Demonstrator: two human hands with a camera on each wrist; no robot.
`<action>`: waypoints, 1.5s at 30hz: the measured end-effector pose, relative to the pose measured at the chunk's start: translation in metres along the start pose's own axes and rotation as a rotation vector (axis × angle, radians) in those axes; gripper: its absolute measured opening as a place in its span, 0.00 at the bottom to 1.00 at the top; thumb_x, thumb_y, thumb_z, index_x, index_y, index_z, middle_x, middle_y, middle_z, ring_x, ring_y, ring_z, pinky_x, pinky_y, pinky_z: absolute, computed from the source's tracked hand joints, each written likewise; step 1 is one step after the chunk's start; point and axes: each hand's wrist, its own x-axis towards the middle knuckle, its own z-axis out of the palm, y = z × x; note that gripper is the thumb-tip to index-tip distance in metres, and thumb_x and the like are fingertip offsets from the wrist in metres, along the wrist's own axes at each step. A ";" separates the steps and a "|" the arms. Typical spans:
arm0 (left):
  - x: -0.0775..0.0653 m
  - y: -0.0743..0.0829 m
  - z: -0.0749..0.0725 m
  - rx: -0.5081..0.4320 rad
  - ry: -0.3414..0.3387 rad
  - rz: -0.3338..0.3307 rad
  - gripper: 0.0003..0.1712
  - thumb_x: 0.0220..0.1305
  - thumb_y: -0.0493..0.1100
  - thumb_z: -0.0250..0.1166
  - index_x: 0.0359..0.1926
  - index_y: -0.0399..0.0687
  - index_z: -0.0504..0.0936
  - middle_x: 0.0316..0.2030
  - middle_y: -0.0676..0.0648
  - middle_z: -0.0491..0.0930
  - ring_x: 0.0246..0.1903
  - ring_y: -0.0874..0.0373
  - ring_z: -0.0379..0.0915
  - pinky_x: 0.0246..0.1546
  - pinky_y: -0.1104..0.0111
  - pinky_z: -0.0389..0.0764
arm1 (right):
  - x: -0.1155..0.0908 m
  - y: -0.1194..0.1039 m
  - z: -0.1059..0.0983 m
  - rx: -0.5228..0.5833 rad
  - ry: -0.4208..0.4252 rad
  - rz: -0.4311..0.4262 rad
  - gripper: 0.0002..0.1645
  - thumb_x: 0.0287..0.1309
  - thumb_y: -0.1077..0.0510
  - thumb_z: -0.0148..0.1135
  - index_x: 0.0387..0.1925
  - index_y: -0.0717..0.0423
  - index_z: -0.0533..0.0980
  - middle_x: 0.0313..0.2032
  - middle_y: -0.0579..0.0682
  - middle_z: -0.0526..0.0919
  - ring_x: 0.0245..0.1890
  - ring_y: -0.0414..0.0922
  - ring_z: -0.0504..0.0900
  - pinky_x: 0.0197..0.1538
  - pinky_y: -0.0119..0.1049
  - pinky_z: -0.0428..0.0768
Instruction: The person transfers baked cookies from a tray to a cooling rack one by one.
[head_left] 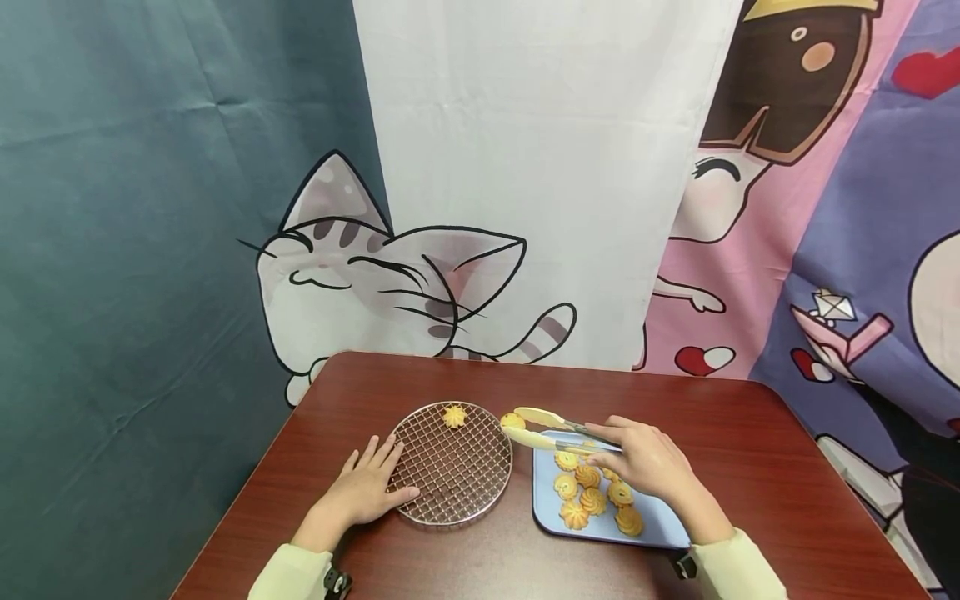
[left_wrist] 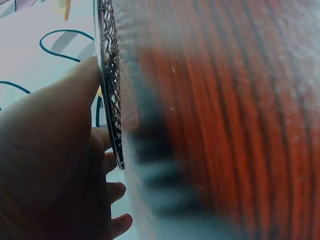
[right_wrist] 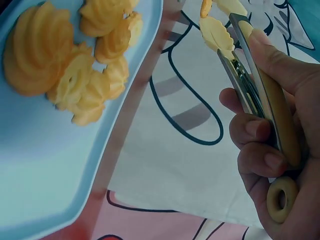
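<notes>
My right hand [head_left: 651, 458] grips a pair of tongs [right_wrist: 272, 95] with metal arms and cream-coloured tips. Between the tips, a swirled yellow cookie [head_left: 513, 421] hangs near the right rim of a round wire rack [head_left: 453, 475]. On the rack's far part sits one star-shaped cookie [head_left: 453, 416]. My left hand [head_left: 365, 483] rests at the rack's left edge, fingers spread, the thumb reaching over the rim. Under the right hand lies a light blue tray [head_left: 551, 512] holding several piped cookies [head_left: 592, 500], some hidden by the hand and tongs.
The reddish-brown wooden table [head_left: 337, 417] bears the rack on the left and the tray on the right. Close behind its far edge hangs a printed cloth [head_left: 525, 125] with a cartoon cat.
</notes>
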 end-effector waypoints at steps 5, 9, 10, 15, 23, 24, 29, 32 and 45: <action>0.001 0.000 0.000 0.003 0.001 -0.002 0.52 0.66 0.71 0.59 0.76 0.39 0.62 0.77 0.37 0.55 0.77 0.34 0.43 0.72 0.35 0.48 | 0.008 -0.005 0.005 0.014 -0.004 -0.010 0.29 0.52 0.41 0.75 0.56 0.42 0.85 0.36 0.34 0.80 0.23 0.32 0.68 0.24 0.29 0.66; 0.001 -0.001 0.001 0.003 0.002 -0.005 0.53 0.66 0.71 0.59 0.76 0.39 0.61 0.77 0.37 0.55 0.77 0.34 0.43 0.72 0.35 0.48 | 0.014 -0.008 0.010 0.023 0.001 -0.069 0.29 0.52 0.43 0.77 0.56 0.45 0.85 0.35 0.36 0.81 0.23 0.32 0.69 0.25 0.29 0.67; 0.001 -0.001 0.001 0.002 0.003 -0.004 0.53 0.66 0.71 0.59 0.76 0.39 0.61 0.77 0.37 0.55 0.77 0.34 0.43 0.72 0.35 0.48 | 0.015 -0.009 0.011 0.025 0.001 -0.081 0.29 0.52 0.44 0.77 0.56 0.46 0.85 0.36 0.38 0.82 0.24 0.32 0.70 0.25 0.29 0.68; -0.001 -0.001 0.002 -0.001 0.000 -0.003 0.53 0.65 0.72 0.59 0.76 0.39 0.62 0.77 0.37 0.55 0.77 0.34 0.43 0.72 0.35 0.48 | 0.021 -0.012 0.017 0.031 -0.021 -0.083 0.29 0.52 0.44 0.77 0.57 0.47 0.84 0.39 0.43 0.85 0.26 0.34 0.72 0.27 0.31 0.71; -0.001 -0.001 0.001 -0.003 -0.003 -0.006 0.52 0.66 0.71 0.59 0.76 0.39 0.62 0.77 0.38 0.55 0.77 0.34 0.43 0.72 0.35 0.48 | 0.030 -0.018 0.024 0.024 -0.019 -0.064 0.29 0.52 0.43 0.77 0.56 0.45 0.85 0.34 0.36 0.80 0.22 0.35 0.69 0.25 0.31 0.68; -0.001 -0.001 0.001 -0.003 -0.002 -0.004 0.52 0.66 0.71 0.59 0.76 0.39 0.62 0.77 0.37 0.55 0.77 0.34 0.43 0.72 0.35 0.48 | 0.031 -0.018 0.025 0.021 -0.022 -0.063 0.29 0.52 0.43 0.77 0.56 0.45 0.85 0.35 0.37 0.81 0.22 0.35 0.69 0.25 0.31 0.69; -0.001 -0.001 0.002 -0.003 0.003 0.000 0.52 0.65 0.71 0.59 0.76 0.39 0.62 0.77 0.37 0.54 0.77 0.34 0.43 0.72 0.35 0.49 | 0.036 -0.021 0.030 0.003 -0.049 -0.057 0.29 0.53 0.44 0.76 0.58 0.44 0.84 0.39 0.41 0.84 0.23 0.37 0.72 0.24 0.33 0.71; -0.001 -0.002 0.003 -0.007 0.002 -0.001 0.53 0.65 0.71 0.60 0.76 0.39 0.62 0.77 0.37 0.54 0.77 0.34 0.43 0.72 0.35 0.49 | 0.039 -0.023 0.032 -0.008 -0.056 -0.054 0.29 0.53 0.44 0.77 0.57 0.43 0.84 0.39 0.42 0.84 0.23 0.37 0.74 0.24 0.34 0.72; 0.000 -0.001 0.002 -0.010 0.007 -0.005 0.53 0.65 0.72 0.59 0.76 0.39 0.62 0.77 0.38 0.55 0.77 0.34 0.43 0.72 0.35 0.48 | 0.045 -0.027 0.040 -0.040 -0.087 -0.016 0.30 0.53 0.42 0.76 0.58 0.42 0.84 0.39 0.41 0.83 0.23 0.38 0.72 0.24 0.36 0.71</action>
